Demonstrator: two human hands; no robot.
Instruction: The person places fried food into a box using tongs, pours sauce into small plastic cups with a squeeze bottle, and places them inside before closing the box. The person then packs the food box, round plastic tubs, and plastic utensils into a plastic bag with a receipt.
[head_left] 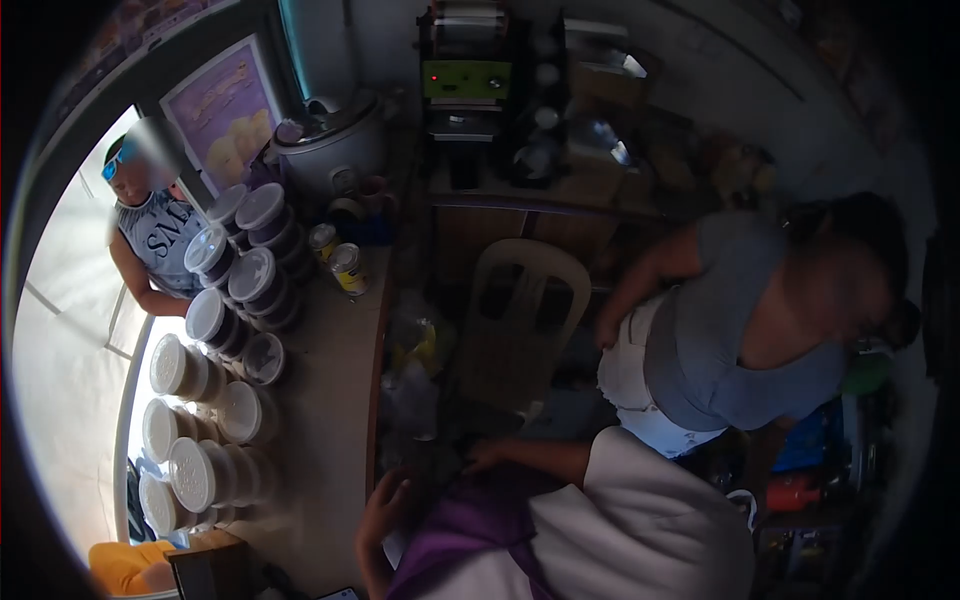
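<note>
My left hand [386, 506] is raised at the edge of the pale counter [325, 420], its fingers apart and nothing in it. My right hand [484, 457] reaches across in front of the purple apron [470, 530]; its fingers are dark and blurred, and whether they hold anything cannot be made out. Nearest to the hands, a clear plastic bag [412, 400] with something yellow inside hangs beside the counter. On the counter, stacks of round lidded tubs stand in rows, pale ones [200, 474] nearer and purple ones [252, 277] farther back.
Two cans [348, 268] and a large cooker [335, 145] stand behind the tubs. A plastic chair [525, 300] is beyond my hands. A person in grey [735, 330] stands at right; another person [165, 240] is outside the counter. A green-fronted machine [467, 82] sits at back.
</note>
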